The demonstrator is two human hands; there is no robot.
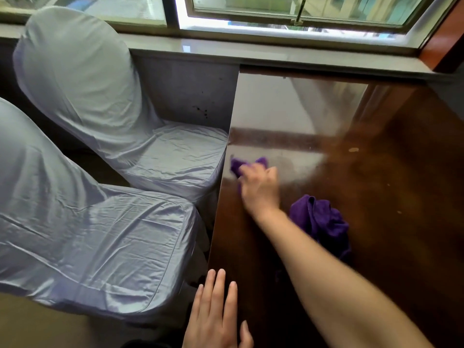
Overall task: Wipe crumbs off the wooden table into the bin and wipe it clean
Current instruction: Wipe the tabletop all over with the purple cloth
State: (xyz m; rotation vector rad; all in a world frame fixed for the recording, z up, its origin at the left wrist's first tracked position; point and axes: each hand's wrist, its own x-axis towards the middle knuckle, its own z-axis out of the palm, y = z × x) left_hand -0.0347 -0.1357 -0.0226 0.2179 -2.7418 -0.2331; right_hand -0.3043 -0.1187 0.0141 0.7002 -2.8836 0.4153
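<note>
Pressing purple cloth (239, 166) under right fingers (253, 172) — table (376, 197) edge

Right hand (259, 190) motion-blurred, covering most of a purple cloth (247, 165); grip on it not readable. Right forearm smeared, hiding the near side of a second purple cloth (324, 222). Left hand (216, 312) cut off at the bottom edge, wrist out of frame. Pale specks (354, 149) on the wooden table (389, 197) too small to identify. Table cropped right and bottom. Nearer covered chair (75, 234) cropped left. No bin within frame.
</note>
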